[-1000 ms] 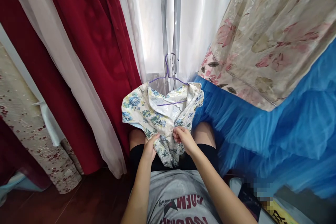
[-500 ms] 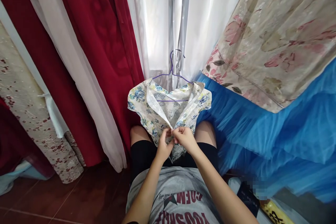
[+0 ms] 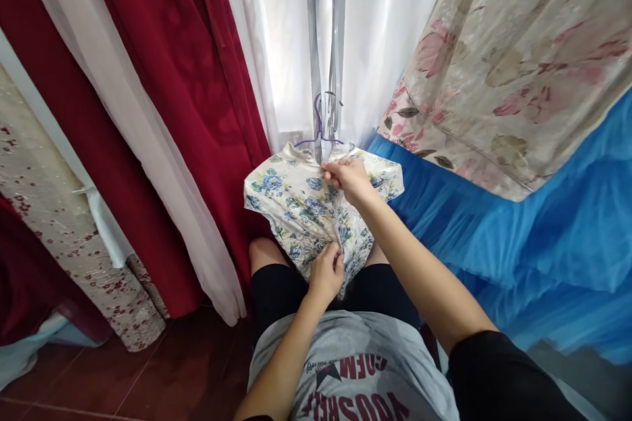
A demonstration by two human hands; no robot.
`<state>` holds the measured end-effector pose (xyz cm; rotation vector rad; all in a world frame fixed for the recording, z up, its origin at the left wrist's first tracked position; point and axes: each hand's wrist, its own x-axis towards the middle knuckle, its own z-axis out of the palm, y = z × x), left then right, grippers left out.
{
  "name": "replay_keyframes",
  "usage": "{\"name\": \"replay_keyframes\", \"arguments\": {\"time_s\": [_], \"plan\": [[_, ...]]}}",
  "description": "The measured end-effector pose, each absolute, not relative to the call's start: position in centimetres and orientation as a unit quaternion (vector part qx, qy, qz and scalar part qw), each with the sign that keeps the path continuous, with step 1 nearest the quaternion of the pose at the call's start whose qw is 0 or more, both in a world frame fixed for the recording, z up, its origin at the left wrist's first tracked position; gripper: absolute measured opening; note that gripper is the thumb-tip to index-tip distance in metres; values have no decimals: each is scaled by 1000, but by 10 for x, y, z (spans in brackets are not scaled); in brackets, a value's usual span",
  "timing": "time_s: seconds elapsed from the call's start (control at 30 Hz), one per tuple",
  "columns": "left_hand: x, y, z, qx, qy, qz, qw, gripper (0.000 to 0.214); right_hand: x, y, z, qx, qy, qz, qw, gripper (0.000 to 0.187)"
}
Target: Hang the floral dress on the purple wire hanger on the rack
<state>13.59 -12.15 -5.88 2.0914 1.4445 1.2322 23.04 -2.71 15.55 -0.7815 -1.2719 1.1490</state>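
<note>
A short-sleeved white blouse [image 3: 316, 205] with blue flowers hangs in front of my lap on a purple hanger [image 3: 319, 135]. Its front edges meet along a seam down the middle. My right hand [image 3: 345, 177] pinches the seam at the neckline; a zipper pull, if one is there, is hidden by the fingers. Lower down, my left hand [image 3: 326, 270] grips the blouse near the bottom of the seam, fingers closed on the cloth.
Dark red cloth [image 3: 187, 92] and a pale strip hang on the left, near beige flowered fabric [image 3: 64, 223]. White curtains [image 3: 281, 33] hang behind. To the right are a pink-flowered cloth [image 3: 498, 92] and blue tulle [image 3: 474, 230]. Brown floor tiles [image 3: 148, 368] show at lower left.
My right hand has slid up from beside my left hand to the neckline. The wide V-shaped opening of the blouse is now closed along the seam. My left hand stays low on the cloth.
</note>
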Motion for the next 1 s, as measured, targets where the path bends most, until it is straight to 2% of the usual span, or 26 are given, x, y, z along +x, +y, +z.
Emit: {"name": "replay_keyframes", "arguments": {"time_s": [0.17,0.3,0.37,0.5,0.63,0.77,0.9,1.0], "plan": [[144,-128,-73,742,510,392,189,14,232,-29,171,-324,-517,495,619,25],[128,-117,-68,726,490,429,221,6,239,-41,163,-315,-539,484,614,20],[116,-109,-38,719,463,485,182,4,243,-49,160,-314,-549,475,612,16],[95,-92,65,697,385,605,22,33,246,-63,159,-311,-596,428,604,21],[81,-67,147,760,351,543,-70,31,245,-66,160,-294,-625,400,602,25],[79,-53,163,772,334,529,-115,28,235,-54,148,-319,-635,362,603,25],[80,-49,163,714,312,626,-39,29,218,-40,117,-382,-668,269,579,20],[63,-37,171,639,300,708,-1,28,213,-37,92,-428,-680,268,532,20]]}}
